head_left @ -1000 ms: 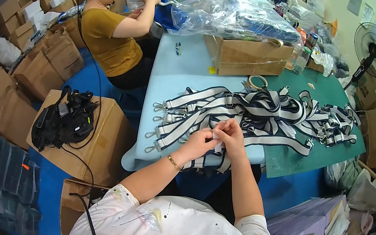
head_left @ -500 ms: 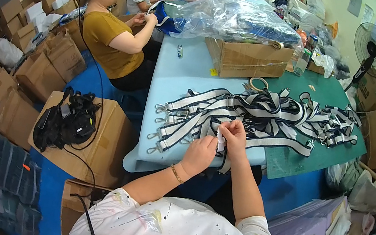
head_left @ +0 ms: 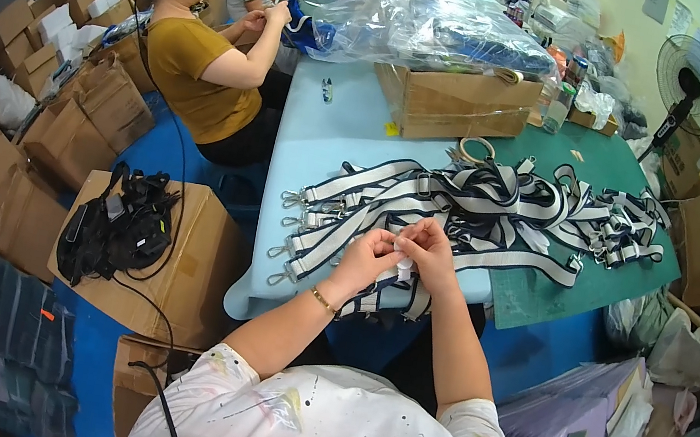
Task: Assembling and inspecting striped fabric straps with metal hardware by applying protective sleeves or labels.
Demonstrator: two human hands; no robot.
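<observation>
Pinching small white piece (head_left: 404,268) just over near edge of table (head_left: 318,133), in front of straps; can't tell exact kind, or if attached to any strap. Grasping it w/ L hand (head_left: 365,263) and R hand (head_left: 431,250) together, fingertips meeting. Raised on L side vs. a moment ago, now up level w/ R fingertips instead of lower down. Prob. means a change of grip mid-work, not a let-go.

Just beyond, seeing white/navy straps (head_left: 511,261) in a tangled heap, w/ metal clips (head_left: 278,279) at L end, spread from pale blue table onto green mat (head_left: 540,308).

Past those, noting cardbd box (head_left: 459,107), w/ clear plastic (head_left: 459,27) + blue stuff on top; can't see inside. Further R, spotting low carton (head_left: 605,126) w/ white plastic bag (head_left: 593,102) in it, near clear jar (head_left: 558,110); can't tell jar's contents. Off L of table, finding big carton (head_left: 202,258), bearing black strap gear (head_left: 128,226) on top; can't see within.
</observation>
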